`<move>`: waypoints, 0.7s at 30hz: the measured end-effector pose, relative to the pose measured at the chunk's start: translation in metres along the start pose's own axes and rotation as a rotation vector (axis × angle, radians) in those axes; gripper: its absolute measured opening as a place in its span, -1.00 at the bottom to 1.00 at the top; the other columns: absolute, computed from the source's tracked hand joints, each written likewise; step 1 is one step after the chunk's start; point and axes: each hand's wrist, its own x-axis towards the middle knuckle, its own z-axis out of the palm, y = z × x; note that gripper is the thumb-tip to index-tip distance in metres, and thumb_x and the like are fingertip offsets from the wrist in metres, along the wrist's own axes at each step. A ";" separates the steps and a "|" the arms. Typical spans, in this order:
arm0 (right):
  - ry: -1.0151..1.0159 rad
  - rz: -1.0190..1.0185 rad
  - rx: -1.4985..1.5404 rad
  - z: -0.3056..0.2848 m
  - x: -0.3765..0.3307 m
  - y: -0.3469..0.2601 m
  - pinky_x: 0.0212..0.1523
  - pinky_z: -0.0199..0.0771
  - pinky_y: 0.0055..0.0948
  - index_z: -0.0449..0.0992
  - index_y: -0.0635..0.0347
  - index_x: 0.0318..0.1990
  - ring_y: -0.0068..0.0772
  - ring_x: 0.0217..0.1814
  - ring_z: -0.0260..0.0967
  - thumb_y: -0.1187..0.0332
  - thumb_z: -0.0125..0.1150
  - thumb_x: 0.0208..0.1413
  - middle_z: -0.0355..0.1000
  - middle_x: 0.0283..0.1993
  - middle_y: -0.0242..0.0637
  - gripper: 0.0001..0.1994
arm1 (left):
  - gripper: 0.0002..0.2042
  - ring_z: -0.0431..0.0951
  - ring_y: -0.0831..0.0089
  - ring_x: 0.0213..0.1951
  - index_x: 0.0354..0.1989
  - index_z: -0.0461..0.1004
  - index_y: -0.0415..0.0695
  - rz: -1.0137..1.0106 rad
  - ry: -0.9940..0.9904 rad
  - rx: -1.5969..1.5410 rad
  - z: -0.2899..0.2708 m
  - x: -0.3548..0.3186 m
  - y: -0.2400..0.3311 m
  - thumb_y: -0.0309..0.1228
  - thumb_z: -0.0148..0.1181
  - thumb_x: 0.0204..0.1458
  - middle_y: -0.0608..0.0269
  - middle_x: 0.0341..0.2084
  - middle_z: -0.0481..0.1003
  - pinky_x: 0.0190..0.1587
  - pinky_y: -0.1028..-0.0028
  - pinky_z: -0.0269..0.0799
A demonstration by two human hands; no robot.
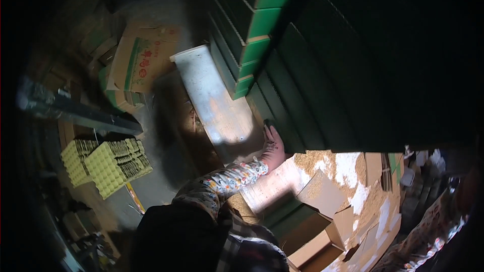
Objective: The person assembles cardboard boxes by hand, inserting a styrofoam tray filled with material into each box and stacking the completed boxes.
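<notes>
My left hand [274, 150] reaches forward from a floral sleeve [229, 180], beside the lowest part of a stack of dark green cardboard boxes [302, 85]. Its visible fingers are stretched out, close to or touching the box side; a small dark patch at the fingertips cannot be made out. Under that hand runs a pale, worn board [222, 100]. My right forearm [423, 236], also in a floral sleeve, extends along the far right. The right hand [466, 191] is in deep shadow at the picture's rim, and its fingers do not show.
An open cardboard box [317, 244] and grain-like bits [307, 163] with torn white paper lie near me. Yellow egg trays [118, 163] sit at left, by a dark post [91, 113]. A brown carton with a green band [141, 58] stands beyond.
</notes>
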 end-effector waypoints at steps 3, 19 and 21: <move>-0.037 0.024 -0.019 -0.003 0.013 0.002 0.27 0.16 -0.33 0.12 0.31 0.29 -0.31 0.29 0.15 0.26 0.11 0.18 0.19 0.26 -0.12 -0.42 | 0.16 -0.23 -0.52 0.26 0.20 -0.33 -0.71 0.036 0.226 0.057 0.036 0.027 0.013 0.12 0.22 -0.12 -0.78 0.17 -0.27 0.31 -0.11 -0.20; 0.378 0.846 0.755 -0.006 -0.186 0.257 0.32 0.08 -0.37 0.19 0.29 0.28 -0.33 0.33 0.13 0.05 0.08 0.18 0.21 0.28 -0.11 -0.37 | -0.53 0.56 0.14 -0.19 0.06 0.29 -0.30 0.279 -0.540 0.044 0.009 -0.062 0.033 -0.26 0.19 0.08 -0.05 -0.26 0.53 -0.14 0.34 0.47; 0.207 1.216 0.812 0.077 -0.391 0.280 0.20 0.20 -0.36 0.29 0.22 0.20 -0.29 0.21 0.22 -0.11 -0.03 0.18 0.27 0.19 -0.24 -0.38 | -0.53 0.49 0.15 -0.08 0.08 0.29 -0.32 0.176 -0.714 -0.184 0.017 -0.143 0.029 -0.27 0.18 0.09 -0.07 -0.13 0.48 0.00 0.31 0.36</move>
